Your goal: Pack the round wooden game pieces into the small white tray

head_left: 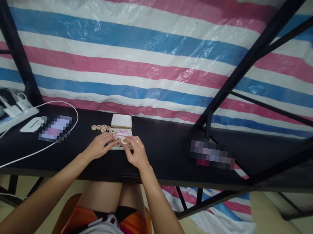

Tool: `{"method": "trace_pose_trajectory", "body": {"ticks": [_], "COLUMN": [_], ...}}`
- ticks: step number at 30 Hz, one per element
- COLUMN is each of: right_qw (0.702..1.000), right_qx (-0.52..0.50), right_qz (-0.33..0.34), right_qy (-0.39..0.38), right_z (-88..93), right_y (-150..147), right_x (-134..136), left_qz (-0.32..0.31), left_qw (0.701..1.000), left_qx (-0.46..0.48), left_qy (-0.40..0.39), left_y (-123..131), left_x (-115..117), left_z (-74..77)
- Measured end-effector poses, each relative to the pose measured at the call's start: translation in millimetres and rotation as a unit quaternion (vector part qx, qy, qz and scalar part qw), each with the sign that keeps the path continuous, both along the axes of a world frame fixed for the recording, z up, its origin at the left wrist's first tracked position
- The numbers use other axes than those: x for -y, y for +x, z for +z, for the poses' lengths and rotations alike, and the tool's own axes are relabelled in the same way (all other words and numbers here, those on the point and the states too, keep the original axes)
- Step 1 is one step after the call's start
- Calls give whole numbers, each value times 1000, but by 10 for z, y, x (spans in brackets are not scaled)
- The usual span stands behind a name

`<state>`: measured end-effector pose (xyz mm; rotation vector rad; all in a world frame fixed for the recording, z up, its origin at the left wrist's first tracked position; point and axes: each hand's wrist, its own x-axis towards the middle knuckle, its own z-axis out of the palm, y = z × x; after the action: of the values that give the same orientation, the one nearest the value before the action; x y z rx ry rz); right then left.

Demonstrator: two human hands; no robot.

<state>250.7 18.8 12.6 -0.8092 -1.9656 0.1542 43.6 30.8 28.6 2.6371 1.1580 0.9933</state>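
A small white box [119, 148] full of round wooden pieces [118, 139] with red marks lies on the black table [164, 158]. My left hand [101, 145] is at the box's left edge, its fingertips bent over the pieces. From the right, my right hand [136, 152] reaches in, thumb and forefinger close together at a pale piece; a ring is on one finger. Several loose round pieces [99, 127] sit on the table just left of the box. Behind it lies a white lid or second box [121, 121]. What my left fingertips touch is too small to tell.
On the left are a white power strip [3, 124] with plugs, a white cable [22, 154], a white flat device [31, 125] and a blurred phone-like item [55, 128]. A blurred object [212, 155] lies right. Black metal frame bars [243, 63] flank the table.
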Motion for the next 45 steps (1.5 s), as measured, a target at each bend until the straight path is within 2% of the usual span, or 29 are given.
{"method": "trace_pose_trajectory", "body": {"ticks": [3,7,12,15,19,31,37,42,45], "right_qw": [996,987,992,988,982,980,979,980,978], "right_qx": [-59,-101,-60,-43,-26,3,-8,23,48], "right_qz": [-55,-102,-108,-144,-173,-155,-154,-147,-145], "right_qy": [42,74,14,-29,-75,-122,-129,-132,-140], "right_z": [-107,-161,-69,-53,-112,-250,-204,-106,-113], "right_y": [79,121,58,28,39,77,46,25,24], "right_x": [-29,-49,-64,-120,-216,-334,-372,-551,-657], "left_qz": [55,83,130,147,146,138,99,78,68], "left_qw": [998,996,991,988,988,989,994,996,996], "left_qx": [-8,-6,-30,-46,-47,-24,-23,-49,-52], "left_qy": [6,16,6,1,-16,-45,-24,-20,-27], "left_y": [-8,-18,-42,-64,-78,-77,-67,-54,-60], "left_x": [-25,-81,-167,-204,-218,-204,-187,-166,-171], "left_z": [0,-38,-128,-182,-216,-213,-174,-165,-186]}}
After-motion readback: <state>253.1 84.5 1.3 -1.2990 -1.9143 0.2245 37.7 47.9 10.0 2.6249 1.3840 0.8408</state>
